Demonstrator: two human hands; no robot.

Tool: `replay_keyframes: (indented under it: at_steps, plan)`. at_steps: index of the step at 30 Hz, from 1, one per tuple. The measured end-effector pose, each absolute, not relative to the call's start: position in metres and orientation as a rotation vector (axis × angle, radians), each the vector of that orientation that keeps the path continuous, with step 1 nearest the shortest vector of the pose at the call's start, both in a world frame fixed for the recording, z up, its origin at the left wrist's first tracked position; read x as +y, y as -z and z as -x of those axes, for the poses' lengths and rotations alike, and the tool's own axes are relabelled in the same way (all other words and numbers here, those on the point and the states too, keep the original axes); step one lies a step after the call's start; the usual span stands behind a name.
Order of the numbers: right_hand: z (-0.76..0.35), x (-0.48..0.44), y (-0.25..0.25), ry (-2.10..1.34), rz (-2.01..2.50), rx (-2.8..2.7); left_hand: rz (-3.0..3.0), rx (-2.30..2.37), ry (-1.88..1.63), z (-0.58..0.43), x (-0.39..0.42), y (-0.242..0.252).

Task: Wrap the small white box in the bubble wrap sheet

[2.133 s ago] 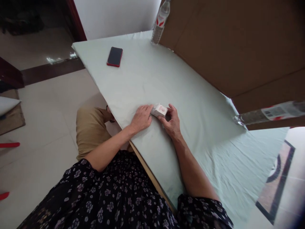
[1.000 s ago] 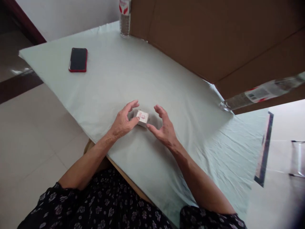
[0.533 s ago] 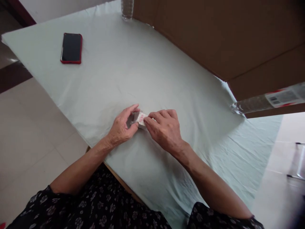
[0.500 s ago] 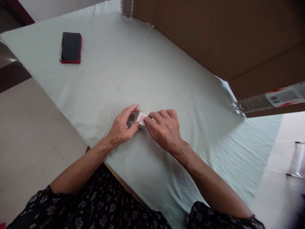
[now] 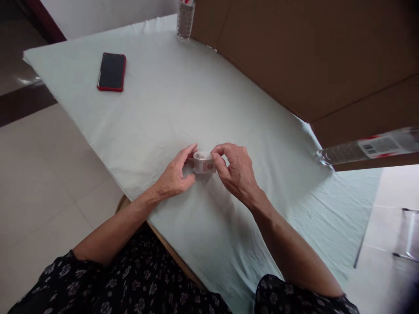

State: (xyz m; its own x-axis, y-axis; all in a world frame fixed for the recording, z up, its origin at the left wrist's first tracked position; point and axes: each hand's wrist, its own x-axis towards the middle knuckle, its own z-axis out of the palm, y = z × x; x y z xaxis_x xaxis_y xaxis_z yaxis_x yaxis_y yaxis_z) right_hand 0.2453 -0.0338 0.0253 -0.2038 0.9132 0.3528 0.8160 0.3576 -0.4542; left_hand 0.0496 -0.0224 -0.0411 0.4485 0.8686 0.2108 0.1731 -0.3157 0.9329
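Near the front edge of the desk (image 5: 183,96), a small box (image 5: 203,162) is clamped endwise by the grips of left hand (image 5: 173,178) and right hand (image 5: 238,172), apparently for steadying.

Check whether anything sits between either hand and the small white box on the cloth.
Nothing visible does. The left hand touches the small white box at its left end with its fingertips, and the right hand pinches its right end. The phone and both bottles sit far from it.
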Motion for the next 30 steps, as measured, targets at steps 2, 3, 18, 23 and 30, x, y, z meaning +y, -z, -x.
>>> replay_keyframes:
  at_steps: [2,3,18,23,30]
  plan:
    - [-0.245,-0.034,-0.03,-0.296,1.511,-1.972,-1.774,0.889,-0.938,-0.05,-0.022,0.042]
    - [-0.244,-0.034,-0.032,-0.325,1.516,-1.933,-1.777,0.89,-0.941,-0.05,-0.022,0.042]
    - [-0.265,0.017,-0.071,-0.341,1.393,-1.969,-1.557,0.814,-0.956,-0.049,-0.02,0.042]
    - [-0.264,0.06,-0.065,-0.528,1.382,-1.983,-1.484,0.669,-0.778,-0.048,-0.017,0.04]
    - [-0.264,0.014,-0.05,-0.417,1.603,-1.7,-1.128,0.52,-0.692,-0.053,-0.014,0.05]
